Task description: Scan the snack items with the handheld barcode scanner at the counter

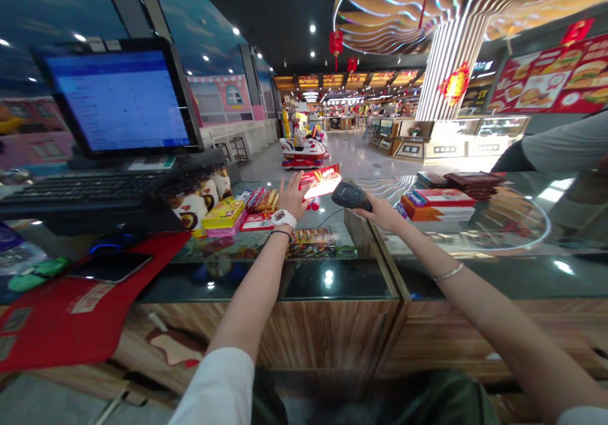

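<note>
1. Nearest: wood-front counter (327, 336) with dark top; red mat (156, 263) at left bears a pale printed label, text too blurred to read. Phone (114, 266) lies on the mat.
2. Left hand (292, 198), white watch on wrist: fingers partly curled, clamped on the left end of the red box (308, 177). Box is tilted, over the counter's glass part; lifted or resting, can't tell. Its pale lettering is unreadable, face washed out by bright light.
3. Right hand (377, 215): closed around the handle of the black scanner (350, 195), head just beside the box's right end. No brand legible.
4. Left of the left hand: yellow packs (225, 213), patterned cups; print too small. Right of scanner: stacked cartons (439, 203), lettering illegible.
5. Left: monitor (114, 99), blue-white screen, text blurred.
6. Farther: ride-on car, lit pillar, red food-picture board (551, 80), wording unclear.
</note>
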Tool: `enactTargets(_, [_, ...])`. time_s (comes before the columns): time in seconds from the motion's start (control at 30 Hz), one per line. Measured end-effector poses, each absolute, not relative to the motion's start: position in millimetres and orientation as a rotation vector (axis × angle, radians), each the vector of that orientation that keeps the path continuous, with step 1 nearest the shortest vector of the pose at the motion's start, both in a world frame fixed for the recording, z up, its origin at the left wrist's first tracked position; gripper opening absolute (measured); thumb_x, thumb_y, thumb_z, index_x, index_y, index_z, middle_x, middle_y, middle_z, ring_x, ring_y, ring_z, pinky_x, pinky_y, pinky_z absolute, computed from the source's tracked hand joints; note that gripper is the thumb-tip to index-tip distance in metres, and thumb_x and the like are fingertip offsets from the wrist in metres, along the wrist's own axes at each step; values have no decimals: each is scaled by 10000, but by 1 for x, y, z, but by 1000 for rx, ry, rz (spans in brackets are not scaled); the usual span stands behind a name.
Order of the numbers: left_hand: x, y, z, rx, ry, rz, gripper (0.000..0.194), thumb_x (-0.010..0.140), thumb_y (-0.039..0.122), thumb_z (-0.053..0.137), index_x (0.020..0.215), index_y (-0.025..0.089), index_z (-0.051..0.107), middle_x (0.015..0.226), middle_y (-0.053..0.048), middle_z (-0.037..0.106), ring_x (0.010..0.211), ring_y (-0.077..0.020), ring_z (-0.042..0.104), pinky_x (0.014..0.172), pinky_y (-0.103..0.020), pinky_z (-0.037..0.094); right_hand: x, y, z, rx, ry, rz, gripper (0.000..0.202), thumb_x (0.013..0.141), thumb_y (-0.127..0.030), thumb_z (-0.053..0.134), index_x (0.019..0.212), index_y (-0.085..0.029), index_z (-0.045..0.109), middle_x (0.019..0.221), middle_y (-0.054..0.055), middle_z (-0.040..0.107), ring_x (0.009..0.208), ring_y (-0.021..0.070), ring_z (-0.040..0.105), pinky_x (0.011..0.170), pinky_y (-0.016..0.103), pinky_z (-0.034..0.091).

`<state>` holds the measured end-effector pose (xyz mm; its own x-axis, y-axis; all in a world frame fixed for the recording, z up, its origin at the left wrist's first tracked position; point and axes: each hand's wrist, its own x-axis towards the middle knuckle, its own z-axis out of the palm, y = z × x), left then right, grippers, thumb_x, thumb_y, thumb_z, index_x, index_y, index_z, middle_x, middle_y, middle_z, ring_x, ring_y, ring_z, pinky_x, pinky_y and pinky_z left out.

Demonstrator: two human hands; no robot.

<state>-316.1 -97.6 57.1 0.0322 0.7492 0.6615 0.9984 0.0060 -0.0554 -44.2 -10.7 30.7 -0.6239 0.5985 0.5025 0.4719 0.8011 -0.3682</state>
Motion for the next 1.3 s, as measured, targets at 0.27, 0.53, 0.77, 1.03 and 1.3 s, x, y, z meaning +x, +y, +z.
enactTargets(0.27, [-320, -93, 54, -1806, -1744, -659, 539, 831, 218, 650, 1361, 301, 595, 1597, -87, 376, 1473, -319, 346, 1226, -630, 146, -44, -13, 30, -765, -2353, 238, 499, 901, -526, 598, 1281, -206, 554, 1024, 109, 742, 950, 335, 706, 802, 401, 535])
enactTargets(0.53, [-317, -95, 55, -1803, -1755, -673, 523, 839, 223, 646, 1356, 286, 599, 1599, -100, 370, 1479, -321, 334, 1229, -628, 144, -37, -14, 36, -517, -2413, 144, 546, 841, -333, 577, 1362, -185, 508, 1232, 136, 650, 1137, 344, 604, 972, 472, 482])
enactTargets(0.77, [-314, -97, 57, -1794, -1749, -673, 516, 849, 243, 639, 1360, 298, 595, 1582, -79, 404, 1471, -313, 348, 1226, -620, 172, -30, 3, 31, -452, -2450, -61, 573, 812, -156, 534, 1374, -268, 558, 1384, 121, 539, 1323, 335, 467, 1178, 634, 209])
enactTargets(1.03, [-309, -95, 56, -1794, -1759, -692, 499, 855, 299, 645, 1352, 295, 603, 1575, -70, 413, 1464, -317, 354, 1247, -586, 151, -18, 50, 2, -565, -2530, 41, 703, 708, 15, 493, 1339, -265, 624, 1481, 105, 504, 1461, 349, 343, 1162, 643, 298])
enactTargets(1.3, [-303, -95, 56, -1818, -1727, -688, 497, 838, 283, 672, 1332, 302, 614, 1563, -64, 431, 1457, -311, 364, 1252, -595, 131, -13, 70, -11, -531, -2512, 180, 709, 673, 25, 494, 1324, -221, 630, 1425, 111, 570, 1420, 287, 429, 1202, 591, 266])
